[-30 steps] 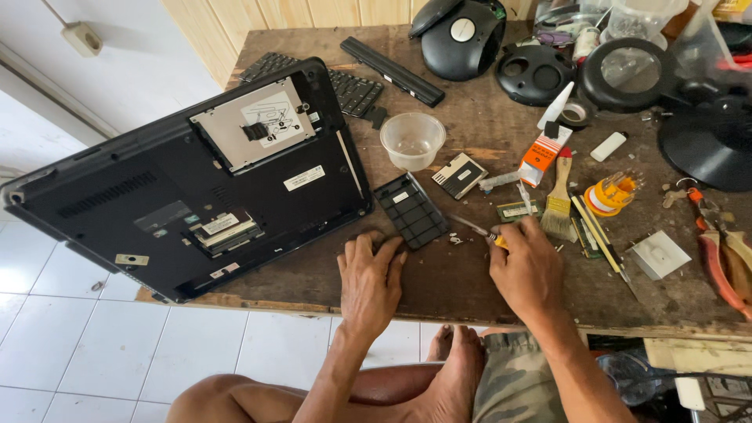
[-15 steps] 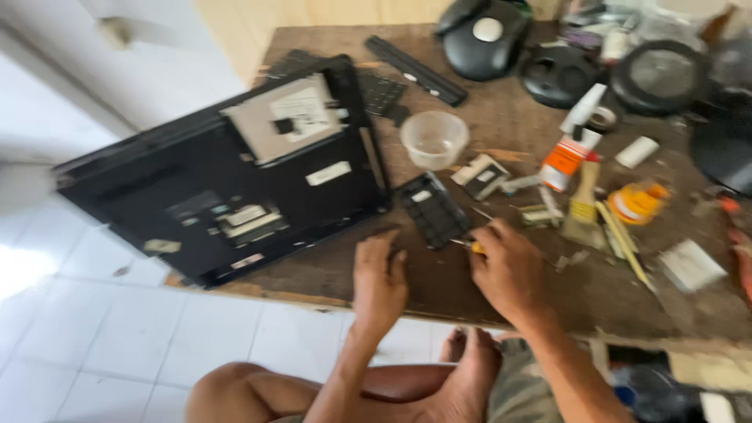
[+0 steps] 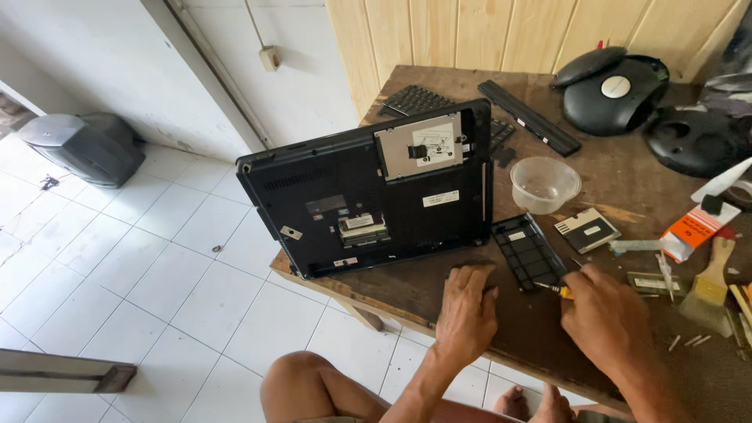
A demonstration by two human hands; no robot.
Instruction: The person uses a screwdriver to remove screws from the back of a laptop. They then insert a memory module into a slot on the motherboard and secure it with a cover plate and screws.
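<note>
right hand (image 3: 611, 321) closes round a small screwdriver (image 3: 554, 290) with a yellow handle, its tip pointing toward the laptop (image 3: 368, 196); this hand lies to the right of the laptop's near corner. left hand (image 3: 468, 309) rests palm down with fingers loosely spread, gripping nothing, its fingertips touching the table just below the laptop's near right corner.

head view: the laptop lies bottom up, black, with its left part overhanging the edge of a worn brown wooden table (image 3: 439, 290). a silver drive (image 3: 419, 145) sits in an open bay at its far right corner. a black plastic cover panel (image 3: 529, 251) lies flat just right of the laptop, between it and the right hand. a clear plastic bowl (image 3: 544, 184) stands right of the laptop; what it holds is too small to tell. behind the laptop lie a loose keyboard (image 3: 415, 98) and a long black battery (image 3: 529, 117). a paintbrush (image 3: 711, 282) lies well right of the laptop. left of the laptop, white floor tiles (image 3: 157, 266) spread out below a white wall, and pale wooden boards (image 3: 470, 31) stand behind the table.
</note>
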